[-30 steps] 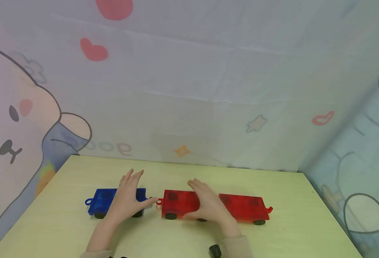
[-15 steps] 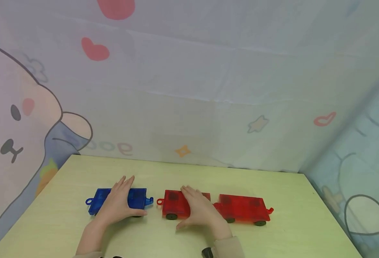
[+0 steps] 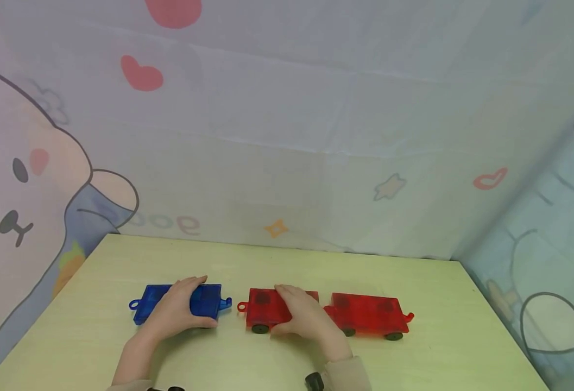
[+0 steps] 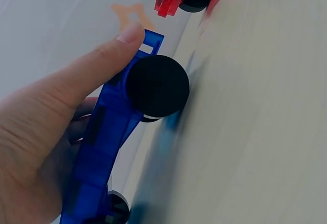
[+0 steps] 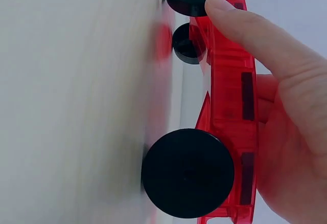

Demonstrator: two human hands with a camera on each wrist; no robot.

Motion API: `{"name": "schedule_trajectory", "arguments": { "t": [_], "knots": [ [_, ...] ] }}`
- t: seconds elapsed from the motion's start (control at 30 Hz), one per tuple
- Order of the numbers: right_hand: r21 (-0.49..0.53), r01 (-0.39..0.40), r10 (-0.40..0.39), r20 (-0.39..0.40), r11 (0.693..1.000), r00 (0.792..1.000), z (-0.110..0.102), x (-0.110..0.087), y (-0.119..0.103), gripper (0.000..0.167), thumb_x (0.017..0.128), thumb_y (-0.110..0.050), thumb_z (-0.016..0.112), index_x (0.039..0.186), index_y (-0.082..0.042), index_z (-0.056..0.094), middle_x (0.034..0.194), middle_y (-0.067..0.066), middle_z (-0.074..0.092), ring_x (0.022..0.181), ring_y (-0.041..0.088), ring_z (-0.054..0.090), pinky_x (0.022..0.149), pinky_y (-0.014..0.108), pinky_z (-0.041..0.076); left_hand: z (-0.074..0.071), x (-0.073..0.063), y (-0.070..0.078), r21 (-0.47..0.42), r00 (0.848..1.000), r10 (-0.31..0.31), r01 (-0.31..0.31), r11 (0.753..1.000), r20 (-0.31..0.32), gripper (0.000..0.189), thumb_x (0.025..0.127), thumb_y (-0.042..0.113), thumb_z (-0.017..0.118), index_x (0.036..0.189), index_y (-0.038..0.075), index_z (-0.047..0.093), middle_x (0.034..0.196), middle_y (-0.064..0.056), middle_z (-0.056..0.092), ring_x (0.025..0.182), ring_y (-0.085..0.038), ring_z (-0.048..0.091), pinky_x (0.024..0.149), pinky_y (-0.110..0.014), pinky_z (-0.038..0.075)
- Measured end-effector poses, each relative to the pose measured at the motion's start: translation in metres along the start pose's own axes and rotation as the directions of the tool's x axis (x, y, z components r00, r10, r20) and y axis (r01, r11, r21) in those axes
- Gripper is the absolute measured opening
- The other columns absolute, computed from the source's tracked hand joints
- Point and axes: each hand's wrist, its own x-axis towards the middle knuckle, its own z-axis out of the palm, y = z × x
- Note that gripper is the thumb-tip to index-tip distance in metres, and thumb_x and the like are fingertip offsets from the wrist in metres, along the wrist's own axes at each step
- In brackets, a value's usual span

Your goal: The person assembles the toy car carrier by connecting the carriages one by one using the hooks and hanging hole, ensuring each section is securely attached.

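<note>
My left hand (image 3: 175, 310) lies across a translucent blue toy train car (image 3: 207, 300) and grips it, thumb along the near side, fingers at the far side. In the left wrist view the thumb sits beside a black wheel (image 4: 157, 86). With my right hand (image 3: 308, 320) I hold a translucent red toy train car (image 3: 259, 305) the same way; its black wheels show in the right wrist view. The blue car's hook (image 3: 225, 303) faces the red car's ring (image 3: 242, 307) across a small gap.
A second red toy train car (image 3: 367, 313) stands directly right of the held one, its free hook (image 3: 409, 317) pointing right. All stand in a row on a pale yellow table (image 3: 247, 364). Behind rises a printed cloth backdrop (image 3: 287, 136).
Both hands have come down and closed round the two cars. The left hand shifted left, uncovering the blue hook; the right hand also slid left. The cars stay about in place.
</note>
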Motion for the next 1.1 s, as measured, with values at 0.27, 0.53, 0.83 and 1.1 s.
{"name": "schedule_trajectory", "arguments": {
  "t": [0.27,0.53,0.83,1.1],
  "knots": [
    [0.033,-0.007,0.006,0.010,0.999,1.000,-0.0012,0.0008,0.0015,0.089,0.078,-0.039,0.082,0.148,-0.005,0.040,0.151,0.010,0.044,0.140,0.028,0.040,0.112,0.046,0.039,0.0010,0.0015,0.0008,-0.016,1.000,-0.006,0.006,1.000,-0.007,0.100,0.062,0.048,0.090,0.140,0.001,0.049,0.139,-0.024,0.053,0.131,-0.046,0.045,0.104,-0.064,0.039],
    [0.063,-0.005,0.005,0.013,0.998,1.000,-0.0022,0.0000,0.0008,0.088,0.078,-0.038,0.082,0.148,-0.006,0.040,0.150,0.011,0.044,0.140,0.029,0.040,0.112,0.047,0.039,0.0009,0.0016,0.0004,-0.031,1.000,-0.028,0.028,0.999,-0.004,0.098,0.062,0.048,0.090,0.139,0.002,0.050,0.139,-0.024,0.052,0.131,-0.045,0.045,0.104,-0.063,0.039],
    [0.074,-0.015,0.013,0.016,0.997,1.000,-0.0020,-0.0002,0.0012,0.089,0.078,-0.040,0.082,0.148,-0.006,0.040,0.150,0.010,0.044,0.140,0.028,0.040,0.112,0.047,0.039,0.0002,0.0009,-0.0001,-0.033,0.999,-0.038,0.038,0.999,-0.001,0.097,0.062,0.047,0.090,0.139,0.003,0.050,0.140,-0.024,0.051,0.131,-0.045,0.045,0.104,-0.063,0.039],
    [0.091,-0.021,0.019,0.026,0.996,0.999,-0.0008,-0.0007,0.0022,0.089,0.078,-0.040,0.081,0.149,-0.007,0.039,0.151,0.009,0.043,0.141,0.028,0.039,0.113,0.047,0.039,0.0002,0.0005,-0.0006,-0.038,0.999,-0.046,0.046,0.998,0.010,0.097,0.061,0.047,0.090,0.139,0.004,0.050,0.141,-0.025,0.050,0.131,-0.046,0.044,0.103,-0.064,0.040]
  ]
}}
